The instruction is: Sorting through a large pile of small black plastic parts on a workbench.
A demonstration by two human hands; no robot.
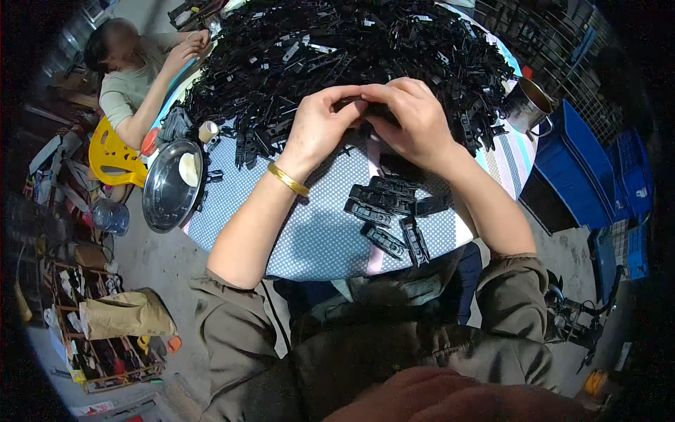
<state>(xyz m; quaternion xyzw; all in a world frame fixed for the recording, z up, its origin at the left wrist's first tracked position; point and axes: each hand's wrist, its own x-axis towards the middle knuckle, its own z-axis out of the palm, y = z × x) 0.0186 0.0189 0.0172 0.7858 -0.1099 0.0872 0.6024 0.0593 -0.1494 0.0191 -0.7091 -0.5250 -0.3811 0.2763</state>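
Several finished black clips [389, 211] lie near on the bench [316, 239]. Farther, left hand [320, 126] and right hand [415, 119] meet, both grips pinched on one black part [365, 107], long axis left-right; the loose pile [337, 49] lies beyond.

One head-worn fisheye camera looks steeply down, close over the table [309, 239] (rim bowed).

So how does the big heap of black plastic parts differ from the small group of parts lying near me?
The big heap is a deep, tangled mound covering the far half of the table; the small group is a handful lying flat in one layer, mostly side by side. The heap reaches both hands, left hand and right hand; the group lies below them. Both are black plastic.
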